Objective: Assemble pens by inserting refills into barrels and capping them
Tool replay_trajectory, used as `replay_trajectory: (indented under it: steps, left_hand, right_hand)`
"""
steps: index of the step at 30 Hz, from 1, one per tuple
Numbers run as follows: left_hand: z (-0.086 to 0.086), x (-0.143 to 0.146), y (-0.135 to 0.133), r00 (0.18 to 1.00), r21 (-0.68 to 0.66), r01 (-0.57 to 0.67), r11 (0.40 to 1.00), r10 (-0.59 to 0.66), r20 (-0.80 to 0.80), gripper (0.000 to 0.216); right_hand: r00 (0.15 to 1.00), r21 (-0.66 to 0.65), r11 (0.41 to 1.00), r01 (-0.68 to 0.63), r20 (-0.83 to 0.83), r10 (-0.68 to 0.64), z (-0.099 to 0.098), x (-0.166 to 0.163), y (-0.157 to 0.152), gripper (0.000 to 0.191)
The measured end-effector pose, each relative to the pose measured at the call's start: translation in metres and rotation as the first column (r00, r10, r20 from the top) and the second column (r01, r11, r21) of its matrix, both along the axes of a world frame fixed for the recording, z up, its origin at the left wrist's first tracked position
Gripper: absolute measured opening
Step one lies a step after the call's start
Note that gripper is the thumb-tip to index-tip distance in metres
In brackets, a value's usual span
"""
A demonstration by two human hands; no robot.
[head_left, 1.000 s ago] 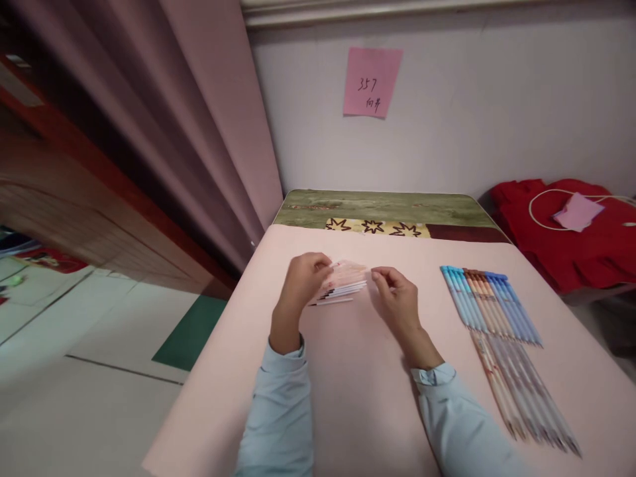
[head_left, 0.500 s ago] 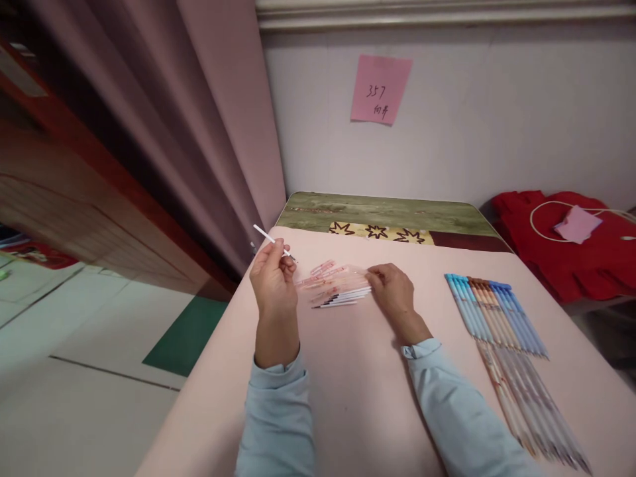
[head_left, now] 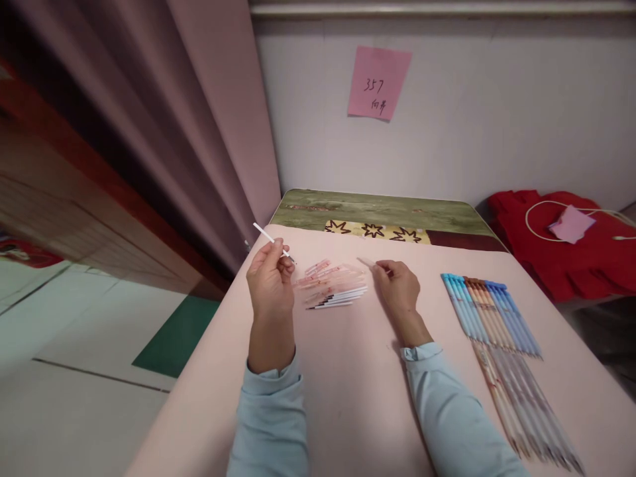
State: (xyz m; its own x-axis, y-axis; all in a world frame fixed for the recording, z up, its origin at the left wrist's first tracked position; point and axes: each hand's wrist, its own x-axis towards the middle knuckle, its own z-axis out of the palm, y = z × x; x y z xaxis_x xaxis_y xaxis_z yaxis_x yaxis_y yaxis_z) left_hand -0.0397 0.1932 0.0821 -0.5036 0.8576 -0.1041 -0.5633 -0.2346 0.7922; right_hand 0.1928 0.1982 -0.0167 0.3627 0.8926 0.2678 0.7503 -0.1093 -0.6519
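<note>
My left hand [head_left: 271,275] pinches a thin white pen refill [head_left: 265,232], raised above the table with its dark tip pointing down to the right. Between the fingers of my right hand [head_left: 397,285] is a pale, see-through pen barrel [head_left: 366,262], its end sticking out to the left. On the table between both hands lies a loose pile of clear pinkish pen parts [head_left: 325,275]. Several white refills with dark tips [head_left: 340,299] lie side by side along the near edge of that pile.
Rows of blue and brown pens [head_left: 489,315] lie on the right of the pink table cover [head_left: 358,384], with clear greyish pens [head_left: 529,404] below them. Beyond the table's right edge, a red cloth [head_left: 521,252] carries a white cable and pink notes [head_left: 571,224]. A curtain [head_left: 218,99] hangs at left.
My right hand has drawn back slightly from the pile, lifting the pale pen barrel out of it. My left hand keeps its hold on the refill. The view has shifted a little.
</note>
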Motion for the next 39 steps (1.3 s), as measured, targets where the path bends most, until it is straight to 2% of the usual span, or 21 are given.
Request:
replay_trajectory:
  steps: [6, 12, 19, 25, 27, 31, 36, 39]
  left_hand:
    - [-0.004, 0.003, 0.002, 0.999, -0.024, 0.041, 0.999, -0.041, -0.013, 0.033]
    - [-0.006, 0.002, 0.003, 0.998, -0.027, 0.062, 0.998, -0.062, 0.003, 0.032]
    - [-0.007, 0.0, 0.003, 0.998, -0.046, 0.061, 0.997, -0.06, 0.036, 0.031]
    - [-0.004, -0.001, 0.002, 0.999, -0.033, 0.033, 0.999, -0.032, 0.04, 0.029]
    - [-0.002, -0.002, 0.001, 0.999, -0.028, -0.012, 1.0, 0.013, 0.048, 0.026]
    - [0.001, -0.004, 0.001, 0.993, -0.026, -0.095, 0.995, 0.096, 0.069, 0.022]
    - [-0.002, -0.008, 0.003, 0.978, -0.033, -0.148, 0.988, 0.152, 0.142, 0.016]
    - [-0.003, -0.008, 0.004, 0.971, -0.049, -0.155, 0.987, 0.161, 0.174, 0.014]
  right_hand:
    - [0.979, -0.028, 0.984, -0.174, 0.1, 0.176, -0.002, -0.002, 0.005, 0.023]
    - [0.979, -0.035, 0.981, -0.189, 0.077, 0.191, -0.005, 0.003, 0.004, 0.029]
    - [0.977, 0.046, 0.99, -0.134, -0.163, 0.14, -0.007, 0.008, 0.007, 0.038]
    - [0.94, 0.123, 0.991, -0.06, -0.326, 0.097, -0.008, 0.009, 0.01, 0.036]
    - [0.944, 0.161, 0.984, -0.071, -0.308, 0.119, -0.007, 0.006, 0.009, 0.033]
    - [0.964, 0.202, 0.963, -0.18, -0.157, 0.214, -0.004, -0.002, 0.005, 0.024]
    - [0.985, 0.164, 0.972, -0.166, -0.011, 0.17, -0.004, -0.001, 0.004, 0.025]
    - [0.981, 0.167, 0.967, -0.194, 0.047, 0.189, -0.005, 0.001, 0.004, 0.025]
